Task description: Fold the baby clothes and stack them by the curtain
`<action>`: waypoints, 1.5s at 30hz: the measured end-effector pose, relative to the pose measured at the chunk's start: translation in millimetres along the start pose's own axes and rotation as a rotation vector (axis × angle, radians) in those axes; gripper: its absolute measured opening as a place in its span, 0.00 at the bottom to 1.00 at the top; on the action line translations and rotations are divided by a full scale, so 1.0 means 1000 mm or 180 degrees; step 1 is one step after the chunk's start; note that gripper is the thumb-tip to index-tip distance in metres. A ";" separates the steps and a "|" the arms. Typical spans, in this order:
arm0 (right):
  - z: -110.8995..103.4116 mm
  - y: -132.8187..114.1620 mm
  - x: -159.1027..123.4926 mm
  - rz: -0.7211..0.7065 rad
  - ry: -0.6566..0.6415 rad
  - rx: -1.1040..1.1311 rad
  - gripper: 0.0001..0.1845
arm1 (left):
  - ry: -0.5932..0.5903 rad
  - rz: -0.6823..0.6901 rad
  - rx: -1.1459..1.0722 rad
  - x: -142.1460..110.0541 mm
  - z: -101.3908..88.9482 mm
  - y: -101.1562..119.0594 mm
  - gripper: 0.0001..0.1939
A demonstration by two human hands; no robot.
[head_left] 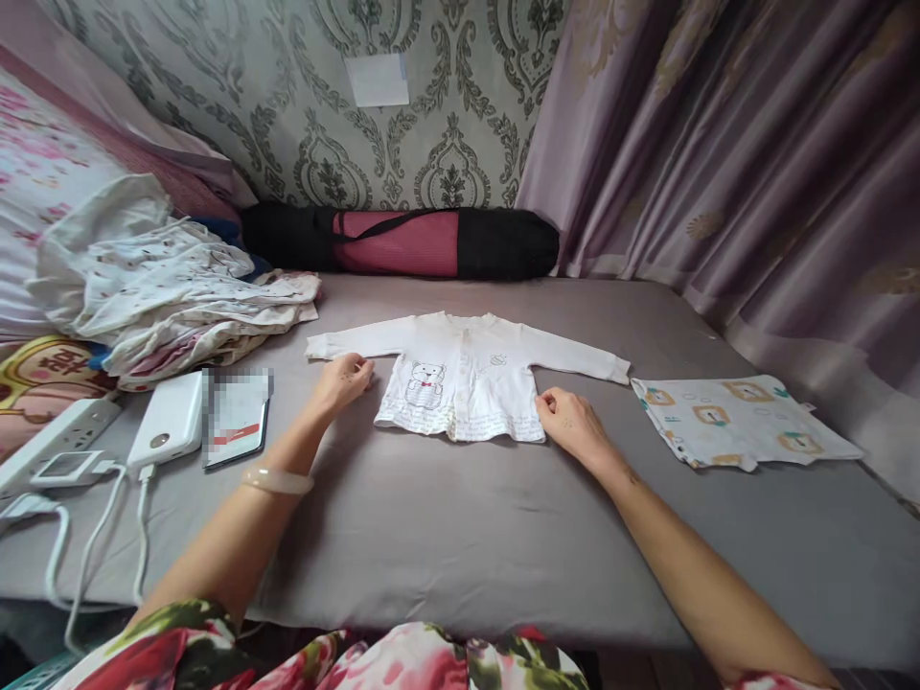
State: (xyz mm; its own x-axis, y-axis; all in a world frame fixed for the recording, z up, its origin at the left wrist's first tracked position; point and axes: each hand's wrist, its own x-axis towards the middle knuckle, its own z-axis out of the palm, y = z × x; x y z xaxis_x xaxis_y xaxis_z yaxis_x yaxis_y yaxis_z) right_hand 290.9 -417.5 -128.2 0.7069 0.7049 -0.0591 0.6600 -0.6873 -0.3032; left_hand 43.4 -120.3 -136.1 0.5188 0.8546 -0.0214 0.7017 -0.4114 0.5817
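A small white long-sleeved baby jacket (478,383) lies flat on the grey bed sheet (460,537), sleeves spread to both sides. It has a cat drawing on the left front, a small bee-like print on the right and lettering along the hem. My left hand (349,379) is just below the left sleeve, fingers curled together, with nothing visible in them. At the jacket's lower right edge, my right hand (573,420) pinches the side near the hem. A folded white cloth (740,419) with orange animal prints lies to the right, close to the right cuff.
A pile of rumpled clothes (172,287) sits at the left. Nearer stand a power strip (61,436), a white power bank (169,422) with cables and a phone (241,422). Along the wall lies a black and pink rolled bag (402,241). Purple curtains (682,144) hang at the right.
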 end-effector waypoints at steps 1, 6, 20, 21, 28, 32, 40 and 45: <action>0.001 -0.004 -0.005 0.0063 -0.0036 -0.0016 0.16 | -0.0254 -0.0145 -0.0163 -0.009 0.000 0.004 0.16; 0.002 -0.018 -0.020 0.0317 -0.0062 -0.0133 0.16 | -0.0440 -0.0397 -0.0551 -0.049 0.005 0.024 0.18; -0.004 -0.008 -0.028 0.0319 -0.0308 -0.0145 0.17 | -0.0418 -0.0299 -0.0476 -0.057 0.001 0.009 0.24; -0.006 -0.009 -0.030 0.0283 -0.0286 -0.0290 0.16 | -0.0459 -0.0284 -0.0366 -0.058 0.000 0.007 0.23; -0.006 -0.037 -0.011 -0.1219 0.0047 -0.0874 0.21 | 0.0413 0.0917 0.0328 -0.064 0.015 0.012 0.19; 0.021 -0.062 0.035 -0.1558 -0.0501 -0.0421 0.32 | 0.0042 0.2220 0.0349 -0.068 0.035 0.026 0.20; 0.034 -0.076 0.123 -0.1109 -0.0563 -0.0401 0.37 | -0.0803 0.2526 0.0541 -0.066 0.051 0.016 0.23; 0.029 -0.065 0.097 -0.1541 -0.0611 -0.0432 0.36 | -0.0876 0.2489 0.0507 -0.068 0.046 0.019 0.24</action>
State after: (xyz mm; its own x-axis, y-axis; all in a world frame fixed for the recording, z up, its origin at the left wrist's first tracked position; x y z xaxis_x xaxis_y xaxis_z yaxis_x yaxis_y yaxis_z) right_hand 308.9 -299.7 -142.2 0.2626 0.9574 -0.1198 0.9349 -0.2832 -0.2141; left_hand 44.1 -200.5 -160.8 0.9699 0.2058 0.1303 0.1406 -0.9099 0.3902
